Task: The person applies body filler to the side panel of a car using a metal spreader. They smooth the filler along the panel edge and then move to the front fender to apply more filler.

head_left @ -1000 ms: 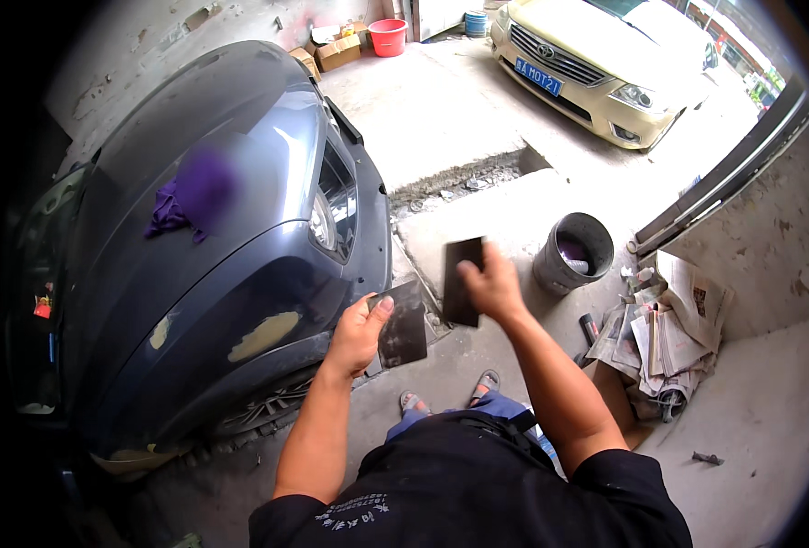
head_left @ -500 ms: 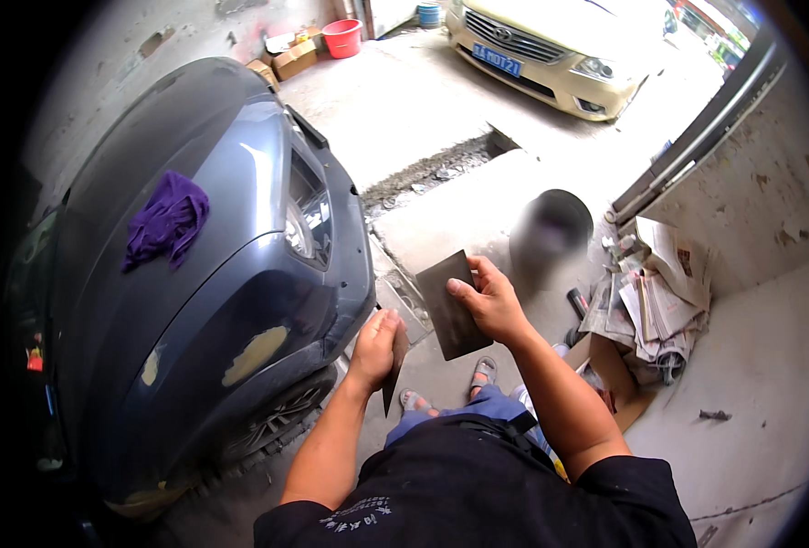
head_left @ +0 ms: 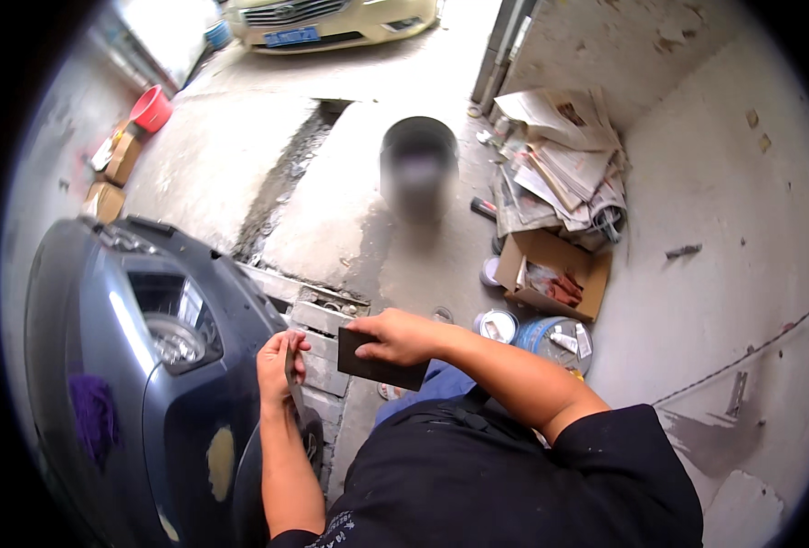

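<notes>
My right hand (head_left: 397,334) grips a dark rectangular sandpaper sheet (head_left: 379,369), thumb on top of it. My left hand (head_left: 275,367) holds another dark sandpaper sheet (head_left: 293,373), seen nearly edge-on, with the fingers partly hidden behind it. The two sheets are apart, in front of my body. On my left stands a dark blue-grey car (head_left: 117,365), with its headlight (head_left: 174,338) facing forward. A beige filler patch (head_left: 221,463) shows on its body near my left forearm. A crumpled purple cloth (head_left: 94,418) lies on the car.
A dark bucket (head_left: 419,137), partly blurred, stands ahead. To the right are piled newspapers (head_left: 560,169), an open cardboard box (head_left: 592,274), a blue drum (head_left: 534,336) and a wall (head_left: 724,219). A broken floor channel (head_left: 281,187) runs ahead. Beyond are a red bucket (head_left: 152,110) and a beige car (head_left: 359,26).
My view has swung to the right, so the car sits farther left and lower. The right-hand sheet has turned from upright to more sideways, still held. My left hand keeps its sheet.
</notes>
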Demonstrator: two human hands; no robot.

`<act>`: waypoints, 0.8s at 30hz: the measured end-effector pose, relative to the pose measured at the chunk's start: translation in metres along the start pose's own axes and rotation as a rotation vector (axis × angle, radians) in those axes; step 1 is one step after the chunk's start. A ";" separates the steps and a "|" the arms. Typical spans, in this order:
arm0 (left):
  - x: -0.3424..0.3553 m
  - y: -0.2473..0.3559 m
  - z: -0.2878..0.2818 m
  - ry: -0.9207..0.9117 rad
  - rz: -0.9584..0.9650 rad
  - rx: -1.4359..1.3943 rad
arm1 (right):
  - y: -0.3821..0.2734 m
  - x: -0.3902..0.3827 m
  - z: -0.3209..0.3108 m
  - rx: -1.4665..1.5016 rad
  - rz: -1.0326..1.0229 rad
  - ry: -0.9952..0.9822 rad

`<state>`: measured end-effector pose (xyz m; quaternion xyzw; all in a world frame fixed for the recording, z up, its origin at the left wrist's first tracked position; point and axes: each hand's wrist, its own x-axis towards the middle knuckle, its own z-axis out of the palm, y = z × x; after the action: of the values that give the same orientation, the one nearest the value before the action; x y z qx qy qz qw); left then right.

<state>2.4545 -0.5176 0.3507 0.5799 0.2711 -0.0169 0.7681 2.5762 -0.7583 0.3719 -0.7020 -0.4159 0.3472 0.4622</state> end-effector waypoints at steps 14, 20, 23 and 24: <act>0.094 0.000 0.164 -0.292 -0.209 0.533 | 0.105 -0.041 -0.095 0.314 0.143 0.283; 0.136 0.006 0.193 -0.403 -0.394 0.583 | 0.133 -0.059 -0.109 0.468 0.340 0.601; 0.164 -0.025 0.187 -0.452 -0.279 0.580 | 0.172 -0.060 -0.092 0.526 0.522 0.873; 0.176 -0.040 0.183 -0.397 -0.299 0.544 | 0.170 -0.060 -0.093 0.457 0.548 0.875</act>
<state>2.6638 -0.6448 0.2721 0.7023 0.1839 -0.3125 0.6126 2.6769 -0.8844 0.2492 -0.7449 0.0980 0.2123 0.6249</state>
